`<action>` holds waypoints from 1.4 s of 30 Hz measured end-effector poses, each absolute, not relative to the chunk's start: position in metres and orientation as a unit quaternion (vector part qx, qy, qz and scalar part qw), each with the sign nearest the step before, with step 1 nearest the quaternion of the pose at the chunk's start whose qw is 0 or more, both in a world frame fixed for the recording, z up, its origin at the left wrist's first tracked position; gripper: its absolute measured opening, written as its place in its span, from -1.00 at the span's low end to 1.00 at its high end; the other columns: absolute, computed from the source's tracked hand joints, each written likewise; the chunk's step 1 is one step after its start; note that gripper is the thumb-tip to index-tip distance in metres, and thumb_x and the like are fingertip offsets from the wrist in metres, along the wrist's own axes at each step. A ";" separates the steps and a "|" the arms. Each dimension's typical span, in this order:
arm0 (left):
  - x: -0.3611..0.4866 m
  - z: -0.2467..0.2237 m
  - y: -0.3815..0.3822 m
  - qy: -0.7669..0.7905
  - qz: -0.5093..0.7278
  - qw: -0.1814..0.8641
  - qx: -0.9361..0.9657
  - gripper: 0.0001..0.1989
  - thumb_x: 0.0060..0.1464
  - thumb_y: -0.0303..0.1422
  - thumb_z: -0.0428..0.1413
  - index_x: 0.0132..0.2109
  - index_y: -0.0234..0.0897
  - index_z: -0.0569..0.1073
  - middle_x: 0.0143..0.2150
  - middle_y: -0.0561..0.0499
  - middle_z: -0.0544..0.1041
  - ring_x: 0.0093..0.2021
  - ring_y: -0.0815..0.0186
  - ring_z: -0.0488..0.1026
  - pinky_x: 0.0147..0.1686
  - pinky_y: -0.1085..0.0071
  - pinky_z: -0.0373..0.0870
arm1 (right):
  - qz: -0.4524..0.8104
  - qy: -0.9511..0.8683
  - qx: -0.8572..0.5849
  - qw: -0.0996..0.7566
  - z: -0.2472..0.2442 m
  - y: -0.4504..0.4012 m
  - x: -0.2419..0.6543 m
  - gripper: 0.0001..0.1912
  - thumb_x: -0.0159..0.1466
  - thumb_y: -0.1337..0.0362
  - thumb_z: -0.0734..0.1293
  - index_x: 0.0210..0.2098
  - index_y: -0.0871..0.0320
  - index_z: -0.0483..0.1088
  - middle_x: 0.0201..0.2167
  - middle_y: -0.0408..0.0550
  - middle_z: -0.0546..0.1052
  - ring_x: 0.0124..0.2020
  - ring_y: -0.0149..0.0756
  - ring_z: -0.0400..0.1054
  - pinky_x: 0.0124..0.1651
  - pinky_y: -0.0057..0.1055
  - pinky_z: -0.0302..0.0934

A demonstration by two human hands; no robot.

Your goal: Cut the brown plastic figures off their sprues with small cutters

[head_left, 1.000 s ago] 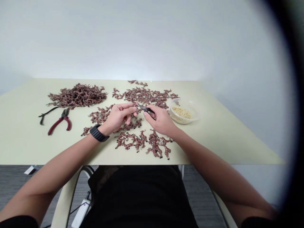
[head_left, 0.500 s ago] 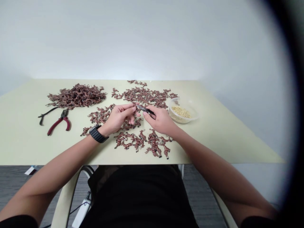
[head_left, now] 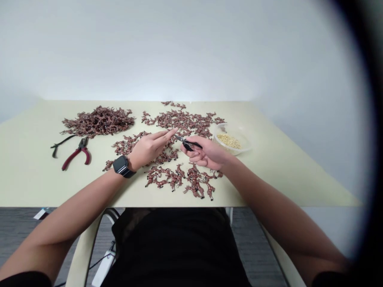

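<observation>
Reddish-brown miniature figures (head_left: 167, 177) are spread in clusters over a pale green table (head_left: 30, 183), the largest heap (head_left: 98, 121) at 10 o'clock. Red-handled pliers (head_left: 76, 157) are kept aside at 9 o'clock, clear of the clusters; a plastic bowl (head_left: 247, 145) of pale grain (head_left: 229, 141) sits at 2 o'clock. Small black snips (head_left: 188, 142) are gripped by the curled fingers of the right hand (head_left: 206, 153), raised above the figures. The left hand (head_left: 146, 149) is held open, fingers extended, nothing visible in it.

Well left of the fingers (head_left: 164, 134), red-handled pliers (head_left: 72, 156) lie on the pale table (head_left: 30, 183) just beside a thin black tool (head_left: 62, 140); to their right, a clear plastic bowl (head_left: 239, 137) holds pale grains (head_left: 229, 140)
</observation>
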State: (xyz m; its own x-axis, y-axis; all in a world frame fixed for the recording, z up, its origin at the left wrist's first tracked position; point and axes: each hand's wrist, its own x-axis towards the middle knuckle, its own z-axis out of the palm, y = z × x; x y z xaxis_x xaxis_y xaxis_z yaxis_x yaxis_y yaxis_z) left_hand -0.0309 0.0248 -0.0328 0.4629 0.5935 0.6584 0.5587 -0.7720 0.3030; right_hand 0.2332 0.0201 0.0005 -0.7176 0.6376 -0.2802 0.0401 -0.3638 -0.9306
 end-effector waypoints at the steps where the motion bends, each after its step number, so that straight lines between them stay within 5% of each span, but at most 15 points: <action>1: -0.027 -0.030 0.022 0.359 0.418 0.067 0.832 -0.56 0.39 -0.34 0.10 0.35 -0.17 0.49 -0.07 -0.15 0.68 -0.21 0.29 0.59 -0.26 0.38 0.53 | 0.739 -0.547 -0.330 0.214 0.000 0.020 0.233 -0.58 0.45 -0.11 0.22 -0.28 0.12 0.34 -0.50 -0.26 0.01 -0.57 -0.45 -0.27 -0.62 -0.46 -0.33; 3: -0.018 -0.024 0.016 0.412 0.450 0.213 0.763 -0.57 0.39 -0.24 0.12 0.31 -0.24 0.51 -0.27 -0.08 0.66 -0.47 0.40 0.48 -0.44 0.46 0.44 | 0.642 -0.612 -0.371 0.275 -0.003 0.019 0.232 -0.58 0.45 -0.11 0.20 -0.26 0.10 0.36 -0.50 -0.23 0.10 -0.56 -0.42 -0.17 -0.59 -0.44 -0.23; 6: -0.010 -0.016 0.012 0.393 0.440 0.448 0.672 -0.58 0.35 -0.14 0.17 0.17 -0.33 0.58 -0.21 -0.11 0.66 -0.58 0.49 0.38 -0.53 0.51 0.38 | 0.400 -0.727 -0.432 0.353 -0.010 0.019 0.229 -0.61 0.45 -0.10 0.23 -0.22 0.10 0.40 -0.46 -0.15 0.31 -0.49 -0.36 0.08 -0.45 -0.39 -0.03; 10: -0.009 -0.016 0.015 0.360 0.439 0.558 0.605 -0.69 0.27 -0.16 0.26 -0.08 -0.36 0.62 -0.19 -0.12 0.65 -0.60 0.54 0.36 -0.57 0.55 0.34 | 0.231 -0.801 -0.431 0.344 -0.018 0.020 0.227 -0.67 0.46 -0.02 0.25 -0.17 0.11 0.43 -0.50 -0.18 0.33 -0.47 -0.32 0.19 -0.33 -0.33 0.02; 16: -0.009 -0.016 0.014 0.341 0.433 0.605 0.575 -0.66 0.25 -0.18 0.29 0.04 -0.32 0.61 -0.22 -0.04 0.62 -0.62 0.56 0.36 -0.61 0.58 0.29 | 0.197 -0.828 -0.405 0.333 -0.018 0.018 0.228 -0.69 0.46 0.02 0.23 -0.14 0.12 0.44 -0.52 -0.20 0.32 -0.49 -0.33 0.17 -0.32 -0.33 -0.02; 28: -0.011 -0.018 0.016 0.325 0.452 0.640 0.529 -0.76 0.24 -0.23 0.31 -0.12 -0.36 0.62 -0.24 -0.02 0.60 -0.65 0.62 0.27 -0.66 0.60 0.16 | 0.167 -0.833 -0.412 0.330 -0.016 0.018 0.229 -0.72 0.45 0.05 0.25 -0.19 0.12 0.42 -0.55 -0.22 0.28 -0.53 -0.36 0.14 -0.36 -0.34 -0.05; 42: -0.009 -0.014 0.011 0.340 0.450 0.612 0.555 -0.68 0.24 -0.17 0.30 -0.02 -0.33 0.64 -0.22 -0.05 0.64 -0.64 0.59 0.28 -0.64 0.56 0.19 | 0.209 -0.824 -0.417 0.322 -0.013 0.012 0.226 -0.68 0.47 0.01 0.22 -0.16 0.11 0.44 -0.50 -0.18 0.38 -0.50 -0.33 0.18 -0.34 -0.33 -0.01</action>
State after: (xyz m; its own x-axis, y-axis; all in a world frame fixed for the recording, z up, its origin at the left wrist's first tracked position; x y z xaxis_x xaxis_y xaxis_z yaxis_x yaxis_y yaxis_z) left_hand -0.0087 0.0112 -0.0139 0.3644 0.9274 0.0840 -0.1731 -0.0211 0.9847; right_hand 0.2264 0.0120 -0.0130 -0.4453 0.8212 0.3568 0.5520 0.5656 -0.6127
